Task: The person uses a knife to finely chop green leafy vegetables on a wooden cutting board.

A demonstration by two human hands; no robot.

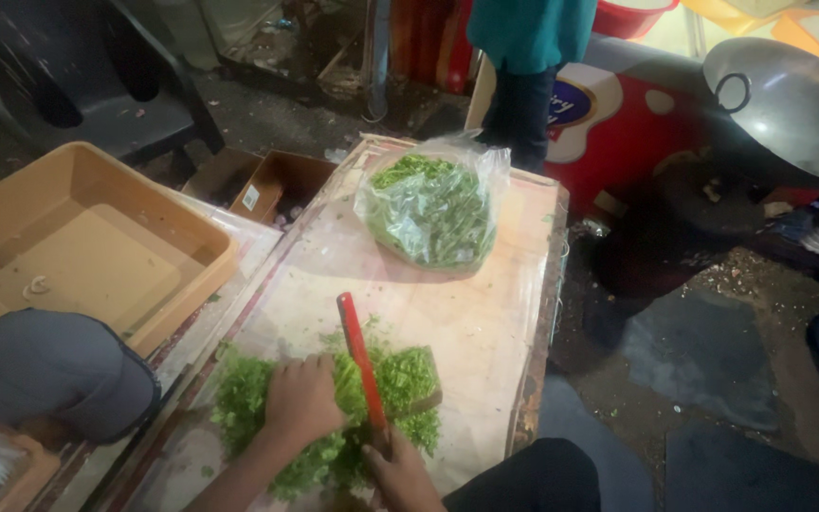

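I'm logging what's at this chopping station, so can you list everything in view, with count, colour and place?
Chopping table: one, pale worn top, centre.
Pile of leafy greens: one, green, near end of the table.
Knife: one, red, lying across the greens.
Plastic bag of greens: one, clear with green leaves, far end of the table.
Plastic tub: one, tan, left.
Cardboard box: one, brown, on the ground past the tub.
Cap: one, grey, lower left.
Wok: one, grey metal, upper right.
Standing person: one, teal top, dark trousers, behind the table.
Left hand: pressing on the greens.
Right hand: shut on the knife handle.
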